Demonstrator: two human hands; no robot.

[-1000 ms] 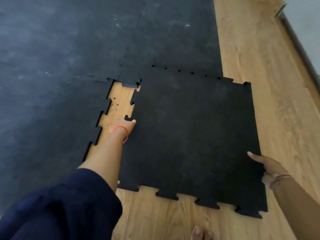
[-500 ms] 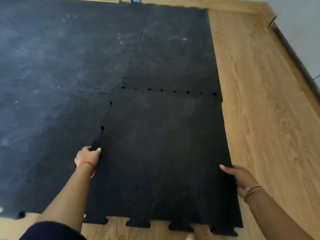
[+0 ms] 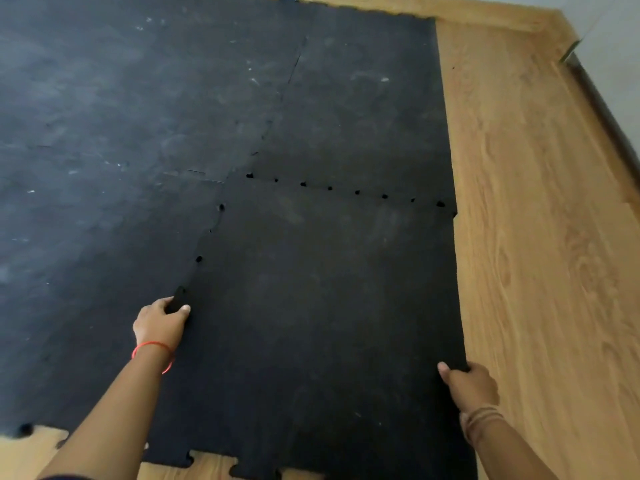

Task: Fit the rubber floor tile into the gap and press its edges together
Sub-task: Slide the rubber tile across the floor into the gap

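Two hands grip the rubber tile (image 3: 322, 306) — left hand (image 3: 160, 322) pinching its left seam edge; right hand (image 3: 467, 384) clasping its right edge.

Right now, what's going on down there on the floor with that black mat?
A person is laying a black rubber floor tile with jigsaw-style edges against the black matting that already covers the wooden floor. The left hand grips the tile's left seam and the right hand holds its right edge. Small dark gaps show along the far and left seams.
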